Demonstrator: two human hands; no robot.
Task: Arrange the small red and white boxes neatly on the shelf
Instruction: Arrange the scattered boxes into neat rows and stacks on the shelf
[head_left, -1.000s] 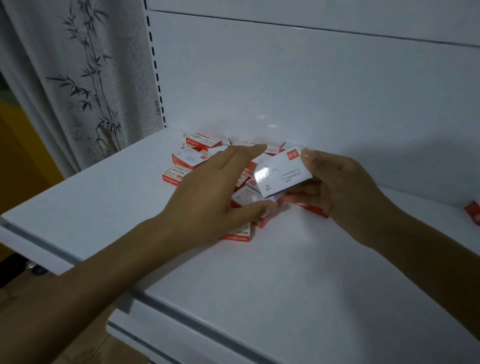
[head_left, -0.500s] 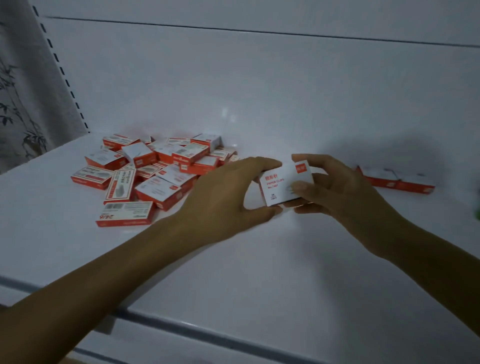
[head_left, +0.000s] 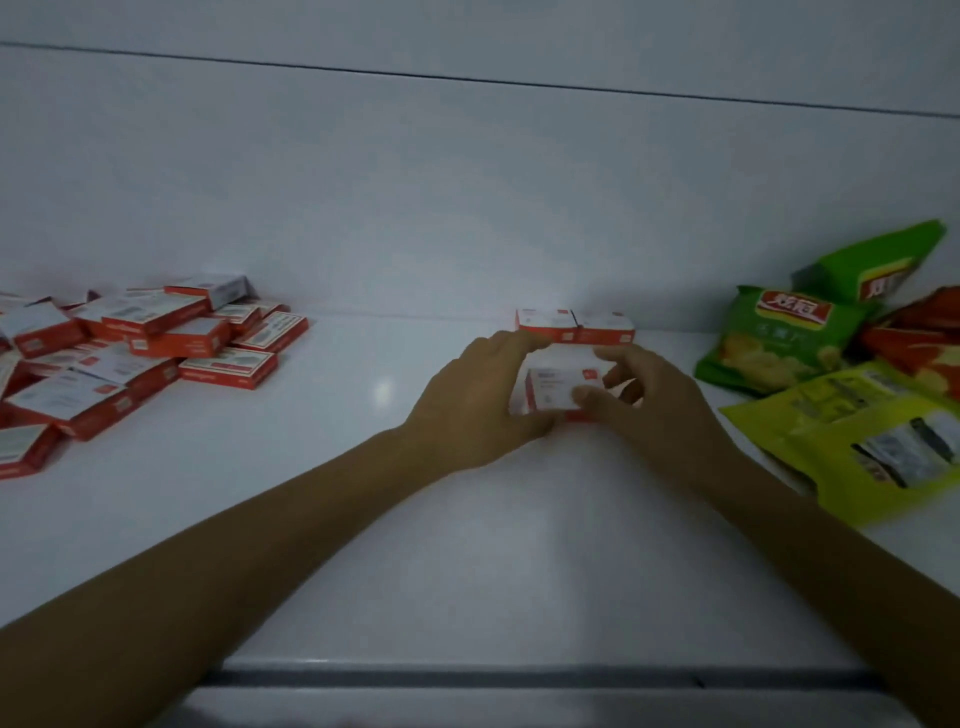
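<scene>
Two hands meet at mid-shelf, head view

- the left hand (head_left: 478, 400) grips the left side of a small red and white cardboard box (head_left: 563, 384); its fingers (head_left: 519, 340) curl over the far top edge, thumb low at the near corner
- the right hand (head_left: 649, 410) pinches the same box from the right, thumb on the near face, the other fingers bent round the far side
- held box: white printed face toward the camera, red strip along the bottom. It is blurred, so I cannot tell whether it rests on the white metal shelf (head_left: 363, 519) or sits just clear of it
- just behind the held box, a pair of red and white boxes (head_left: 574, 322) lies side by side, touching each other, at the foot of the pale back panel (head_left: 467, 182)
- far left, well apart from the hands, a loose heap of red and white boxes (head_left: 156, 343) lies tilted and overlapping, some stacked
- right side, near the right forearm: a green crisp packet (head_left: 779, 343), a yellow-green foil packet (head_left: 857, 431) in front of it, a second green packet (head_left: 878, 260) propped behind, and an orange-red packet (head_left: 914, 338) partly hidden among them
- a grey rail (head_left: 467, 678) runs along the shelf's front edge, between the two forearms
</scene>
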